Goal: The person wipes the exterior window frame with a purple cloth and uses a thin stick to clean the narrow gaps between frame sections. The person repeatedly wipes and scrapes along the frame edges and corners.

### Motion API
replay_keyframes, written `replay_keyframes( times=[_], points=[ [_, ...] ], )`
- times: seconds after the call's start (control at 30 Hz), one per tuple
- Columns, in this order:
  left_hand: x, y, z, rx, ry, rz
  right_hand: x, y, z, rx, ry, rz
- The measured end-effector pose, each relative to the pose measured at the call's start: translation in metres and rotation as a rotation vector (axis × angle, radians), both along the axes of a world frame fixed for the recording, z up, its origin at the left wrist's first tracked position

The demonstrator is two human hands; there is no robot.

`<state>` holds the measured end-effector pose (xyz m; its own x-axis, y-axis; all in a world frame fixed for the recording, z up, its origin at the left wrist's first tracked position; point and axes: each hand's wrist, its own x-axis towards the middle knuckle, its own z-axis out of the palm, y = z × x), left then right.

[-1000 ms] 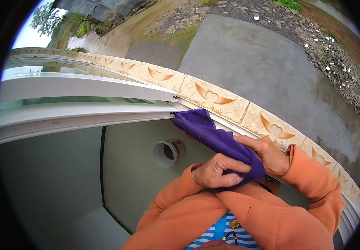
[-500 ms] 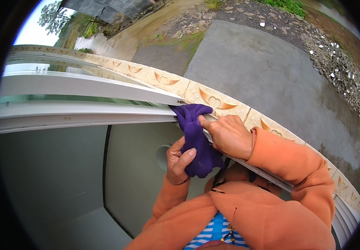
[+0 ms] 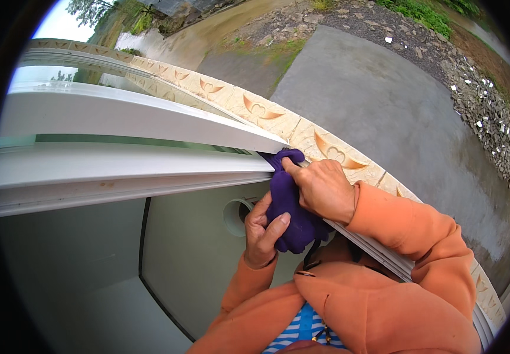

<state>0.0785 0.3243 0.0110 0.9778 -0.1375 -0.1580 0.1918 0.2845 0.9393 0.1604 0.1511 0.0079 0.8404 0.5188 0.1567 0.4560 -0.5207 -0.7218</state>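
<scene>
Pinching the upper end of the purple cloth (image 3: 290, 206), the fingers (image 3: 295, 171) of the right hand (image 3: 323, 190) are pressed together, the index fingertip pushing the fabric against the end of the white window frame (image 3: 131, 168). The left hand (image 3: 264, 233) grips the lower part of the cloth, thumb (image 3: 275, 227) across the front and the other fingers curled behind it. The cloth hangs bunched between both hands, its top touching the frame's end corner, its bottom just above the orange jacket (image 3: 379, 295). A round white pipe opening (image 3: 236, 216) sits in the wall just beside the left hand. Behind the frame runs a tiled ledge (image 3: 326, 147) with heart patterns; beyond its outer edge lies a concrete yard (image 3: 385, 100).
</scene>
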Motion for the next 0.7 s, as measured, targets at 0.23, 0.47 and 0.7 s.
replay_keyframes(
  times=[0.23, 0.47, 0.7],
  points=[
    [0.001, -0.007, 0.002, 0.034, -0.044, -0.065, -0.002, -0.008, 0.008, -0.093, 0.087, 0.054],
    [0.004, -0.005, 0.001, 0.016, 0.01, -0.035, 0.004, -0.001, 0.002, -0.068, 0.137, 0.026],
    [0.0, -0.009, 0.0, -0.028, -0.008, 0.026, 0.006, -0.001, 0.014, 0.004, -0.033, 0.028]
  ],
)
